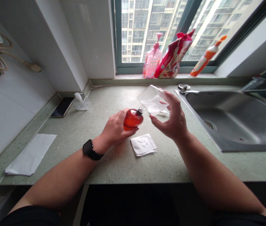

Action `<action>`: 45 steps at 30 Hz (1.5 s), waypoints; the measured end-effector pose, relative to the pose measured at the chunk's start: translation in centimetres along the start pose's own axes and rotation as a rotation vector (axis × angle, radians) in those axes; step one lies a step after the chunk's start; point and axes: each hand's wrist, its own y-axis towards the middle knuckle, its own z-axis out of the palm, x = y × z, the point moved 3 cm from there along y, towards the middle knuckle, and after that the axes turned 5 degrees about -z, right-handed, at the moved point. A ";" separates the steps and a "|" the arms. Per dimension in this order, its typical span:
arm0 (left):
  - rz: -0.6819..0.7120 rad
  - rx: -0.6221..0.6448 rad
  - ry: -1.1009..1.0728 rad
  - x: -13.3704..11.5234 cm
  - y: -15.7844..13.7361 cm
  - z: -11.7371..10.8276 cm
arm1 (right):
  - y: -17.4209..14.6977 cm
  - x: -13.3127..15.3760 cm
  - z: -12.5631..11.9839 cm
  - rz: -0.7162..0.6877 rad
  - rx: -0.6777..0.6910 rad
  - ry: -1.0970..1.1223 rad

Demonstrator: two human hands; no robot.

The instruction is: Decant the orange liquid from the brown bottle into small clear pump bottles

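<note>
Several fingers of the left hand (pixel 115 127) curl round a red bottle (pixel 131 119) above the counter (pixel 168 168), midway between front and back edges; a tipped clear bottle (pixel 152 99), gripped by the right hand (pixel 176 122), points its neck there. Pouring looks part-done; how much remains is unclear.

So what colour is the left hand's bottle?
The bottle is orange-red; head view shows it best.
</note>
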 end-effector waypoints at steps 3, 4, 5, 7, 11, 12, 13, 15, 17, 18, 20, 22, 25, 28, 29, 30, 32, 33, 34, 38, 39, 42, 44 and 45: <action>0.006 -0.005 -0.004 0.0 0.0 0.0 | 0.1 0.0 -0.1 -0.008 0.013 -0.010; 0.008 -0.007 -0.006 0.0 0.0 0.0 | 0.1 0.0 -0.1 -0.004 0.023 -0.017; 0.008 -0.006 -0.007 0.0 0.0 0.0 | 0.1 -0.1 -0.1 0.003 0.034 -0.025; 0.005 -0.002 -0.010 0.0 0.1 0.0 | 0.1 -0.1 -0.2 0.016 0.045 -0.037; -0.007 0.011 -0.013 -0.1 0.1 -0.1 | 0.1 0.0 -0.3 0.012 0.033 -0.035; -0.009 0.013 -0.013 -0.1 0.1 -0.1 | 0.1 0.0 -0.3 0.013 0.033 -0.035; -0.009 0.014 -0.013 -0.1 0.1 -0.1 | 0.1 0.0 -0.3 0.017 0.034 -0.036; -0.009 0.014 -0.013 -0.1 0.1 -0.1 | 0.0 -0.1 -0.2 0.030 0.042 -0.037; -0.007 0.015 -0.014 -0.1 0.1 -0.1 | 0.0 -0.2 -0.2 0.037 0.049 -0.028; -0.007 0.014 -0.015 -0.1 0.1 -0.1 | -0.1 -0.2 -0.2 0.035 0.051 -0.021; -0.010 0.016 -0.016 -0.1 0.1 -0.1 | -0.1 -0.2 -0.2 0.030 0.050 -0.018; -0.015 0.015 -0.015 -0.1 0.2 -0.1 | -0.1 -0.2 -0.2 0.028 0.047 -0.028; -0.018 0.016 -0.014 -0.1 0.2 -0.1 | 0.0 -0.1 -0.2 0.022 0.039 -0.036; -0.018 0.019 -0.014 -0.2 0.1 -0.1 | 0.1 0.1 -0.3 0.004 0.027 -0.025; -0.017 0.019 -0.014 -0.2 0.1 -0.1 | 0.2 0.2 -0.4 0.001 0.025 -0.021; -0.016 0.015 -0.014 -0.2 0.1 -0.1 | 0.2 0.2 -0.4 0.000 0.022 -0.018; -0.013 0.005 -0.013 -0.2 0.1 -0.2 | 0.2 0.3 -0.4 -0.002 0.017 -0.014; -0.012 0.000 -0.012 -0.2 0.1 -0.2 | 0.2 0.3 -0.4 -0.003 0.017 -0.012; -0.011 -0.005 -0.012 -0.2 0.1 -0.2 | 0.3 0.3 -0.4 -0.005 0.018 -0.012; -0.008 -0.024 -0.017 -0.2 0.1 -0.2 | 0.3 0.4 -0.4 -0.002 0.024 -0.010; -0.006 -0.029 -0.018 -0.2 0.1 -0.2 | 0.3 0.5 -0.4 0.001 0.027 -0.013; 0.001 -0.044 -0.016 -0.2 0.0 -0.2 | 0.4 0.7 -0.5 0.000 0.033 -0.022; 0.000 -0.051 -0.015 -0.2 0.0 -0.2 | 0.4 0.7 -0.5 -0.006 0.034 -0.021; -0.003 -0.052 -0.016 -0.3 0.0 -0.2 | 0.4 0.8 -0.5 -0.009 0.033 -0.020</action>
